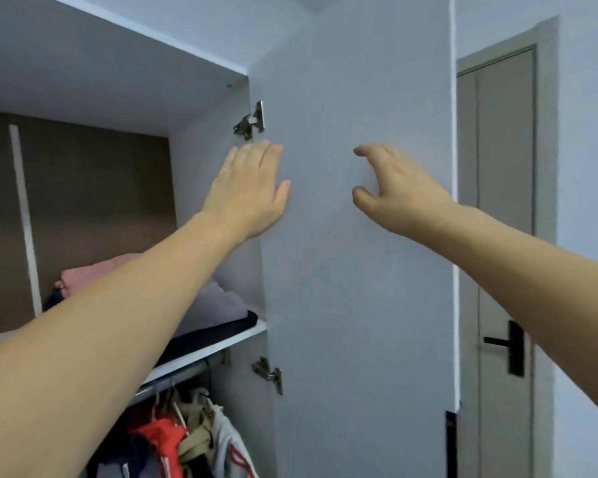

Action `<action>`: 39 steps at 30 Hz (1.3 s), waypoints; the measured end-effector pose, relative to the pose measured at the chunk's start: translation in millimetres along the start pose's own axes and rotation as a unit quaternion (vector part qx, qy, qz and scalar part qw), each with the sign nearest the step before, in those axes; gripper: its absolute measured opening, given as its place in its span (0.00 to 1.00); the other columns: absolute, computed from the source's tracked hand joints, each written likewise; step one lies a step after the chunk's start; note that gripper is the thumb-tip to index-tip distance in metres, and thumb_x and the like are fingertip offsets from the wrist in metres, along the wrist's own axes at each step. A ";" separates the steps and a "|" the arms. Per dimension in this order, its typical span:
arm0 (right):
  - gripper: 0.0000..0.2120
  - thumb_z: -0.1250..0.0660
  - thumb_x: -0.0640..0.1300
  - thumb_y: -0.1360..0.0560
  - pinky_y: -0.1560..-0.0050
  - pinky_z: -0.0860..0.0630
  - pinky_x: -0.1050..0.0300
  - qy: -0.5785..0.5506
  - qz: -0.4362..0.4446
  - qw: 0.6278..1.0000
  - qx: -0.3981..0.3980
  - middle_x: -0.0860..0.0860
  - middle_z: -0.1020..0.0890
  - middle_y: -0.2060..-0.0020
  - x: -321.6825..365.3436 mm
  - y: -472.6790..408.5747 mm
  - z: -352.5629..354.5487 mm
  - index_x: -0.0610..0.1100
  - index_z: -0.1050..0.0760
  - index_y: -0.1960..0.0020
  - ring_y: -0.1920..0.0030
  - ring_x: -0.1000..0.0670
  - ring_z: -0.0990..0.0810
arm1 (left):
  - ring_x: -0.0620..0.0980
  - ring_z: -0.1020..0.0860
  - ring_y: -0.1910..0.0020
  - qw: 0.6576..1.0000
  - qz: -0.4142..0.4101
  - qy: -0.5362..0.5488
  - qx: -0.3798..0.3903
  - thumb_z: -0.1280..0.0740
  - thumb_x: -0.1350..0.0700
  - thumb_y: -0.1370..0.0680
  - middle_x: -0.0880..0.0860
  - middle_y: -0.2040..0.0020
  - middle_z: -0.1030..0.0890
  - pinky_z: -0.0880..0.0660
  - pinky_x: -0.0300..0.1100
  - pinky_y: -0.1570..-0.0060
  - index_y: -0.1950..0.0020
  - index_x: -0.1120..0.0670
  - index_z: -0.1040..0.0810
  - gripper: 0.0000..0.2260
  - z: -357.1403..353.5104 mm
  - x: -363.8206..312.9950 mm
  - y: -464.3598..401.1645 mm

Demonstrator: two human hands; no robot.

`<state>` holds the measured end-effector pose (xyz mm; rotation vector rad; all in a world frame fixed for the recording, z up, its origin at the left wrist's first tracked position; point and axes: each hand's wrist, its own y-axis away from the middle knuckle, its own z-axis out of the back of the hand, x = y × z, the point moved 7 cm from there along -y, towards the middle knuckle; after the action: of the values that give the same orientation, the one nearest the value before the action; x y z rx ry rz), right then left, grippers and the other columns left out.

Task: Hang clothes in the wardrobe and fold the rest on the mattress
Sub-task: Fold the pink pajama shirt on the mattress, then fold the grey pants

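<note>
Left hand (247, 188): raised, fingers (256, 157) straight and together, flat toward the inner face of the wardrobe door (356, 236); holds nothing. Contact with the panel looks likely, not certain.
Right hand (399, 188): raised in front of the same door, fingers loosely curved and apart, thumb spread below; holds nothing.
Wardrobe door: swung open, edge-on hinge side just left of the left fingers; upper hinge (251, 120) just above those fingertips, lower hinge (268, 374) well below both hands.
Shelf (221, 343): below and left of the left fingers; carries folded clothes (218, 305), pale over dark, with a pink pile (90, 270) further left.
Rail (173, 377): under the shelf, well below the fingers; hanging clothes (187, 439) on it, red, khaki and white.
Mattress: not in view.
Room door (497, 236): right of the right fingers, closed, black handle (508, 346).
Step (judgement): handling the wardrobe door, no garment in either hand.
Risk 1: left fingertips sit close to the upper hinge gap; if the door swings shut, a pinch there.
Risk 2: a hard push outward strains both hinges.
Risk 3: closing onto the dark fold at the shelf's front edge would trap cloth.
</note>
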<state>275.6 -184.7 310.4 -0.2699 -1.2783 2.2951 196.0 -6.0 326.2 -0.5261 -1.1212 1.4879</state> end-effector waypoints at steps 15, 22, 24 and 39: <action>0.27 0.37 0.45 0.23 0.30 0.39 0.55 0.167 -0.154 0.974 -0.014 0.47 0.34 0.26 -253.3 186.8 212.7 0.41 0.36 0.26 0.28 0.46 0.35 | 0.55 0.45 0.22 0.980 -0.100 0.166 -0.039 0.44 0.49 0.18 0.55 0.22 0.40 0.54 0.52 0.22 0.21 0.58 0.43 0.27 9.0 -382.2 -73.3; 0.28 0.37 0.46 0.22 0.27 0.43 0.55 0.231 -0.243 0.942 0.011 0.47 0.35 0.25 -380.8 284.9 299.2 0.41 0.38 0.24 0.26 0.46 0.38 | 0.56 0.42 0.23 0.970 -0.124 0.207 0.032 0.44 0.49 0.18 0.56 0.23 0.38 0.51 0.54 0.22 0.22 0.59 0.42 0.27 -37.5 -555.0 -86.1; 0.28 0.38 0.46 0.22 0.27 0.42 0.55 0.245 -0.260 0.934 0.017 0.47 0.35 0.25 -419.0 314.0 323.6 0.41 0.39 0.24 0.25 0.46 0.38 | 0.56 0.40 0.24 0.964 -0.126 0.228 0.045 0.44 0.50 0.18 0.56 0.24 0.37 0.51 0.54 0.22 0.22 0.59 0.42 0.26 -48.8 -606.2 -91.7; 0.27 0.39 0.47 0.21 0.28 0.38 0.52 0.265 -0.496 0.824 0.074 0.48 0.34 0.26 -727.9 591.3 425.6 0.43 0.39 0.24 0.27 0.46 0.35 | 0.55 0.41 0.24 0.876 -0.307 0.340 0.151 0.46 0.47 0.17 0.55 0.22 0.39 0.50 0.54 0.23 0.21 0.58 0.43 0.26 -170.3 -1062.8 -72.4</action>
<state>538.3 -1129.8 -3.2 -0.1169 -0.6700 1.2642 645.9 -943.4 38.9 -0.3735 -0.4117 0.7824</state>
